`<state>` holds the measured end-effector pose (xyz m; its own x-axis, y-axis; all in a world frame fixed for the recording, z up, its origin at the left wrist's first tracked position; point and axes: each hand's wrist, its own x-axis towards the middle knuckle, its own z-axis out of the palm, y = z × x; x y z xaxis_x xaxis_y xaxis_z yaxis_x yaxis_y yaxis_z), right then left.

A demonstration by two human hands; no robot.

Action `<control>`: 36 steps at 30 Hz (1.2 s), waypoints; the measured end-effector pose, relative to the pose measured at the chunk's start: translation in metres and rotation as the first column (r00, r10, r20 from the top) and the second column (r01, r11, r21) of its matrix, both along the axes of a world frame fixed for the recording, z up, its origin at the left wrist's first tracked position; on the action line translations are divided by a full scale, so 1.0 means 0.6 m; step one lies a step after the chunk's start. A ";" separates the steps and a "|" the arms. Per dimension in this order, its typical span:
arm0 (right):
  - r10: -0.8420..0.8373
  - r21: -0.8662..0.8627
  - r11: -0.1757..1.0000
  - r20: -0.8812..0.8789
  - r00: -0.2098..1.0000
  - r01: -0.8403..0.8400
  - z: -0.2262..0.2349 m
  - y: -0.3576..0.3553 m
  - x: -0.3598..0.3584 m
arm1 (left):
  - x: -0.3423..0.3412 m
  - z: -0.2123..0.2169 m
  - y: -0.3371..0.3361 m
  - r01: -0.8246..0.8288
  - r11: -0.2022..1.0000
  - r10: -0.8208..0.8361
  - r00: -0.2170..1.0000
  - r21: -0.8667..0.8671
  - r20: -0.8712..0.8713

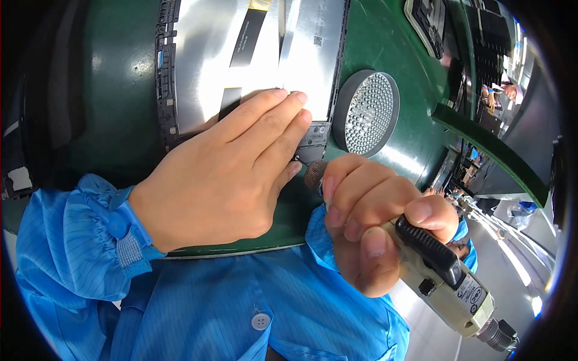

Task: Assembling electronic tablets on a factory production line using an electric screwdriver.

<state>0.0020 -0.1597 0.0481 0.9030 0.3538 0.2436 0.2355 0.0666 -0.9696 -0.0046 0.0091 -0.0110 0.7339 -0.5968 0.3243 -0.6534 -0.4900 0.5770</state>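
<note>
Green surface (pixel 120 120) carries a metal panel (pixel 205 66); left hand (pixel 229 174) presses it flat, fingers extended, while right hand (pixel 373 222) grips an electric screwdriver (pixel 439 271), seemingly mid-fastening; next needs steady alignment.

Left hand (pixel 232 174) lies palm down, fingers (pixel 271 120) extended together and pointing up-right, forearm entering from lower left in a blue cuffed sleeve. Right hand (pixel 376 219) is curled in a closed grip, thumb on top, knuckles facing the left fingertips.
</note>
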 end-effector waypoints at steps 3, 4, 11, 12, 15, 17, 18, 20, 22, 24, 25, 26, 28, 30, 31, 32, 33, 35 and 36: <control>-0.018 -0.003 1.000 0.000 1.000 0.018 0.002 0.002 -0.003 | 0.000 0.002 0.000 -0.012 1.000 0.012 1.000 -0.007 -0.008; -0.030 -0.001 1.000 -0.001 1.000 0.030 0.002 0.003 -0.004 | -0.001 0.005 0.002 -0.008 1.000 0.008 1.000 0.005 -0.006; -0.040 0.000 0.999 0.004 0.999 0.040 0.002 0.006 -0.002 | -0.003 0.005 0.003 0.010 0.999 -0.010 1.000 0.036 -0.007; -0.019 0.001 1.000 0.010 1.000 0.019 0.002 0.004 0.000 | -0.003 0.005 0.002 0.011 0.999 -0.011 1.000 0.035 -0.007; 0.021 -0.001 1.000 0.031 0.999 -0.021 0.001 0.002 0.006 | -0.001 0.006 0.002 -0.009 1.000 0.009 1.000 0.010 -0.020; 0.041 -0.001 0.999 0.047 0.998 -0.041 -0.002 0.002 0.007 | -0.001 0.007 0.005 -0.002 1.000 0.003 0.999 0.011 -0.038; 0.038 0.007 0.999 0.068 0.997 -0.038 -0.005 0.004 0.006 | -0.002 0.008 0.005 -0.002 1.000 0.002 0.999 0.015 -0.035; 0.032 0.019 0.999 0.094 0.995 -0.034 -0.010 0.011 0.003 | -0.004 0.010 0.006 -0.018 1.000 0.018 0.999 0.012 -0.046; -0.038 0.017 0.999 0.126 0.991 0.036 -0.015 0.016 -0.001 | 0.001 0.009 0.007 0.013 1.000 -0.012 0.999 0.026 -0.033; -0.021 0.055 0.998 0.108 0.994 0.015 -0.012 -0.002 0.003 | 0.003 0.005 0.007 0.040 0.998 -0.039 0.999 0.041 -0.016; 0.009 0.092 0.996 0.089 0.996 -0.017 -0.001 -0.018 0.009 | 0.002 0.007 0.004 0.033 0.999 -0.033 0.999 0.026 -0.005; 0.022 0.105 0.994 0.114 0.993 -0.034 0.011 -0.040 0.019 | 0.002 0.011 0.001 0.028 1.000 -0.028 1.000 0.011 0.004; -0.031 0.028 0.999 0.141 0.990 0.027 0.030 -0.092 0.029 | 0.008 0.008 -0.004 0.072 0.997 -0.072 0.996 0.012 0.046; -0.170 0.048 0.985 0.185 0.968 0.164 0.025 -0.130 0.040 | 0.008 0.010 -0.008 0.089 0.996 -0.091 0.992 0.033 0.086; -0.271 0.085 0.962 0.197 0.942 0.259 0.019 -0.149 0.040 | 0.006 0.008 -0.013 0.047 0.998 -0.051 0.992 0.040 0.111; -0.271 0.060 0.963 0.202 0.941 0.264 0.020 -0.170 0.043 | 0.003 0.007 -0.018 0.004 0.999 -0.010 0.991 0.047 0.137; -0.290 0.078 0.957 0.174 0.941 0.280 0.008 -0.185 0.046 | -0.005 0.009 -0.017 -0.001 0.997 -0.010 0.990 0.075 0.140; -0.327 0.043 0.945 0.166 0.930 0.324 0.004 -0.221 0.042 | -0.012 0.017 -0.028 -0.104 0.988 0.083 0.983 0.118 0.165; -0.331 0.060 0.944 0.169 0.928 0.326 -0.003 -0.236 0.042 | -0.014 0.014 -0.036 -0.103 0.986 0.079 0.982 0.133 0.174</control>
